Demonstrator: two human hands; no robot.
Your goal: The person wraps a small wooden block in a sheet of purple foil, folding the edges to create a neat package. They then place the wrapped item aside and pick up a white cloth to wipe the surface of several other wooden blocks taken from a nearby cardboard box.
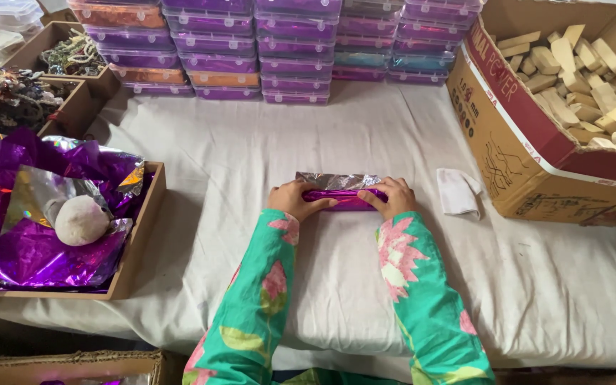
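1. Work surface: table draped in a wrinkled white cloth (336, 135), which hangs over the near edge.
2. Centre of the cloth: a small oblong parcel in purple foil (341, 193), silver underside of the foil showing along its far edge.
3. Left hand (292, 199) is clamped on the parcel's left end, fingers curled over the top and pressing foil down.
4. Right hand (392, 197) does the same on the right end, thumb tucked along the near side. Both sleeves are green with pink flowers.
5. Just right of the right hand: a folded white rag (458, 192) lying flat, not touching the parcel.
6. Far right: a big open cardboard box (529, 142) full of pale wooden blocks (579, 78), tilted toward the table.
7. Back edge: stacked rows of clear plastic cases (279, 50), mostly purple contents, a few orange on the left.
8. Left: a shallow brown tray (140, 249) heaped with crumpled purple foil sheets (30, 257); a whitish round lump (81, 219) sits on top.
9. Far left, behind the tray: open boxes of tangled trinkets (8, 96); can't tell what they are.
10. Near left corner: rim of another cardboard box (73, 363), below table level.
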